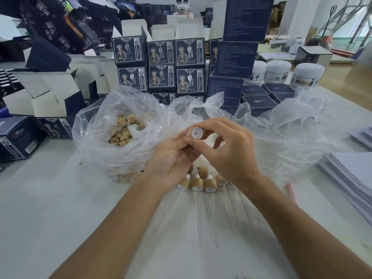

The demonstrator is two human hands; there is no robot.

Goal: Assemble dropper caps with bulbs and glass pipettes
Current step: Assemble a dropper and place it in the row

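1. Both hands meet above the white desk (60, 208): the right hand (227, 156) pinches a round bamboo-coloured dropper cap with white insert (195, 133) — open side up.
2. The left hand (171, 158) has its fingers curled beneath the cap; whether it holds a bulb is hidden.
3. Judged step: seating the bulb. Next, a clear glass pipette (198, 218) — at six o'clock — needs pushing in.

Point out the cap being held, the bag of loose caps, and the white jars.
held cap (195, 133), head view, on its white inner ring.
bag of loose caps (94, 125), head view, on its left plastic wall.
white jars (278, 70), head view, on the middle jar's lid.
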